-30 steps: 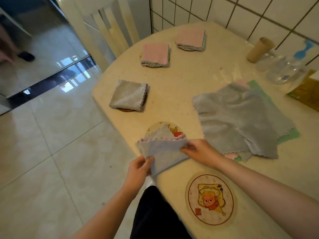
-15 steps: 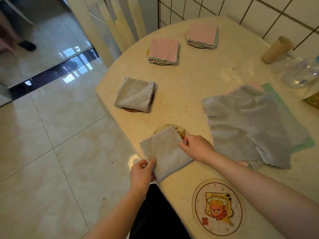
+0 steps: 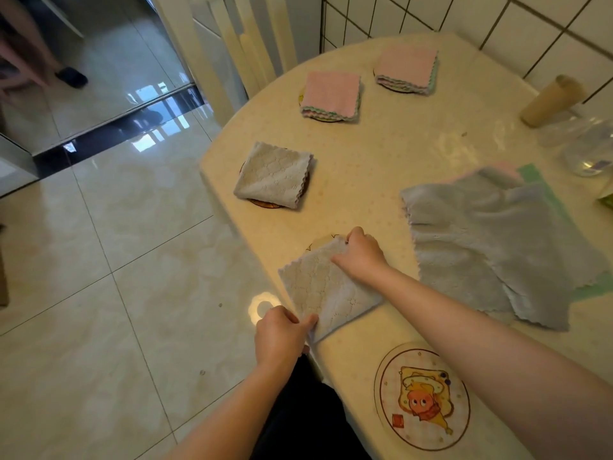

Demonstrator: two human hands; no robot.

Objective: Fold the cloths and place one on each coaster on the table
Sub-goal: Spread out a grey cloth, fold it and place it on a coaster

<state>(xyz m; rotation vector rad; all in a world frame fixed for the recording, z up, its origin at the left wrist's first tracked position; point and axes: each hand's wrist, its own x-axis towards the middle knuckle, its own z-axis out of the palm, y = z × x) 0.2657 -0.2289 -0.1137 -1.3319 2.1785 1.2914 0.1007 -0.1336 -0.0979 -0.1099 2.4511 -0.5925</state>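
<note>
Both hands work one folded grey cloth at the near edge of the table. The left hand pinches its near corner, and the right hand grips its far corner with curled fingers. The cloth lies over a coaster of which only a sliver shows. Three folded cloths already sit on coasters — one grey, two pink. One picture coaster lies bare. A pile of unfolded cloths lies to the right.
</note>
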